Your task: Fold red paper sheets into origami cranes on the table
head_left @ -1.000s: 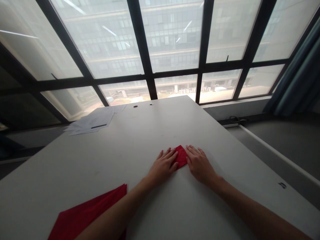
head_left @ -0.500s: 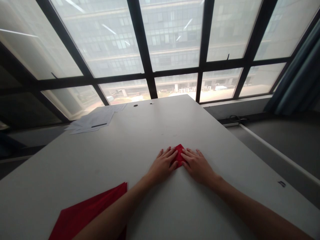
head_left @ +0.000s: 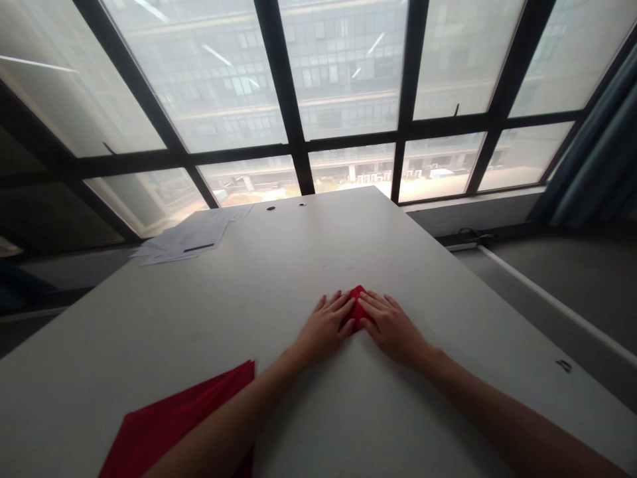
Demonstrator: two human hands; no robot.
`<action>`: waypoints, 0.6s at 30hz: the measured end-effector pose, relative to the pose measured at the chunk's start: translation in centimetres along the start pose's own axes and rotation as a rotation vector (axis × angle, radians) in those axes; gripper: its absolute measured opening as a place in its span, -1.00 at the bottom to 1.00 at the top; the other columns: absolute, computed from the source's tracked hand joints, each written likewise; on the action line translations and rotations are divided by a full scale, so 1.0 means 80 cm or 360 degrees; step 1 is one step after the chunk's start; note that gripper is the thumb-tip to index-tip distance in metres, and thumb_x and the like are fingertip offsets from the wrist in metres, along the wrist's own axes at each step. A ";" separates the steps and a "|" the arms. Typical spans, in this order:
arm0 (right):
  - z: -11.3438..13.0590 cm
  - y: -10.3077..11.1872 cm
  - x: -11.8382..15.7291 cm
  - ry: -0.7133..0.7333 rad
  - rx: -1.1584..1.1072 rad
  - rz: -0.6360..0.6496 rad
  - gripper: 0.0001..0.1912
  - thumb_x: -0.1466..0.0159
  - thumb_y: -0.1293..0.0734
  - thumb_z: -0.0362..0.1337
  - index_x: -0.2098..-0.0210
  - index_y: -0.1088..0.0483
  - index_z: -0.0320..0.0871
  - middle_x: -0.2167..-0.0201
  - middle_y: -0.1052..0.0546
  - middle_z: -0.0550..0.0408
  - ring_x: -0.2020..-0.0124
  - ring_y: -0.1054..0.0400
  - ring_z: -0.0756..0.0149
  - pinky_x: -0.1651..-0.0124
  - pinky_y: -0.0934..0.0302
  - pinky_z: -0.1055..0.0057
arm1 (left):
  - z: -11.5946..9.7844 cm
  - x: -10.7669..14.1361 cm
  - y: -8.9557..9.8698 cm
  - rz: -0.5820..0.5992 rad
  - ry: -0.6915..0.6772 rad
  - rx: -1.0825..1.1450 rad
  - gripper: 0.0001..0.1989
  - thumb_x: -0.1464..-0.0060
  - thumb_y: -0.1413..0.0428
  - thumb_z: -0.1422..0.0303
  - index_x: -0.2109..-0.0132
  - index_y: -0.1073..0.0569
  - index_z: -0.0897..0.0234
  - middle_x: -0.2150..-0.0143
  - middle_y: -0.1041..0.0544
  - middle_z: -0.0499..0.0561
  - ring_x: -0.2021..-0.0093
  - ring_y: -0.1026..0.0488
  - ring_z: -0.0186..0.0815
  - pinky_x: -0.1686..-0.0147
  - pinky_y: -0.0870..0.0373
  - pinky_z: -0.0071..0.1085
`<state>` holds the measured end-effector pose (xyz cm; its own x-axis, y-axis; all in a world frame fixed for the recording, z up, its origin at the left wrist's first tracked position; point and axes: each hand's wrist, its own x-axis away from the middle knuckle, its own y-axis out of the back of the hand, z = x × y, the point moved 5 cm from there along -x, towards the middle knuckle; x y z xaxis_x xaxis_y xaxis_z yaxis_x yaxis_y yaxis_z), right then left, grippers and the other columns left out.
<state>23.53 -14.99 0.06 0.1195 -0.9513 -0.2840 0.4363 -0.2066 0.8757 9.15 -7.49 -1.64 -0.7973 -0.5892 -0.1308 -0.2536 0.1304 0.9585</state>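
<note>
resting flat with left grip (head_left: 324, 326) and right grip (head_left: 395, 330), uncurled and clasping nothing, over the small red piece (head_left: 359, 312) on the bench (head_left: 279, 279). could skew or crease it by pressing unevenly, or perhaps drag the larger red piece (head_left: 166, 423), partly hidden behind the left forearm (head_left: 243, 417). farther out, well apart, loose papers (head_left: 194, 234) near the windows (head_left: 348, 73).
</note>
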 end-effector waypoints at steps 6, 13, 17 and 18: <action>0.001 -0.004 0.002 0.0068 -0.0032 0.0138 -0.50 -0.42 -0.15 -0.17 -0.31 -0.20 -0.14 -0.33 -0.24 -0.07 -0.38 -0.03 0.17 -0.40 0.22 -0.01 | 0.002 0.000 -0.001 -0.0015 -0.0019 0.0049 -0.44 -0.34 0.08 0.13 -0.41 -0.07 0.04 -0.44 -0.08 0.00 -0.44 0.04 -0.15 -0.39 0.15 -0.02; -0.006 0.001 -0.001 0.0048 -0.0056 0.0127 -0.55 -0.42 -0.15 -0.19 -0.27 -0.26 -0.07 -0.30 -0.30 -0.05 -0.37 -0.07 0.18 -0.40 0.33 -0.08 | -0.011 -0.001 0.019 -0.0175 -0.0086 0.0229 -0.61 -0.36 0.11 0.27 -0.27 -0.33 0.07 -0.36 -0.27 -0.04 -0.38 -0.13 -0.25 -0.39 0.04 -0.12; -0.008 0.003 -0.002 0.0033 -0.0068 0.0114 -0.57 -0.42 -0.15 -0.21 -0.26 -0.27 -0.05 -0.29 -0.31 -0.04 -0.36 -0.09 0.17 -0.40 0.35 -0.12 | -0.011 -0.002 0.019 -0.0172 -0.0063 0.0270 -0.64 -0.34 0.08 0.28 -0.19 -0.42 0.11 -0.31 -0.35 -0.02 -0.33 -0.24 -0.24 -0.37 -0.02 -0.11; -0.008 0.002 -0.002 0.0036 -0.0070 0.0114 -0.57 -0.42 -0.15 -0.21 -0.26 -0.27 -0.05 -0.29 -0.31 -0.04 -0.36 -0.09 0.17 -0.40 0.36 -0.13 | -0.010 -0.002 0.018 -0.0168 -0.0066 0.0277 -0.64 -0.33 0.07 0.29 -0.20 -0.42 0.11 -0.31 -0.35 -0.01 -0.32 -0.24 -0.24 -0.37 -0.03 -0.11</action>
<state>24.17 -14.73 0.02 0.1715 -0.9579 -0.2303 0.4646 -0.1275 0.8763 9.36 -7.85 -0.03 -0.7824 -0.5738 -0.2420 -0.4248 0.2076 0.8812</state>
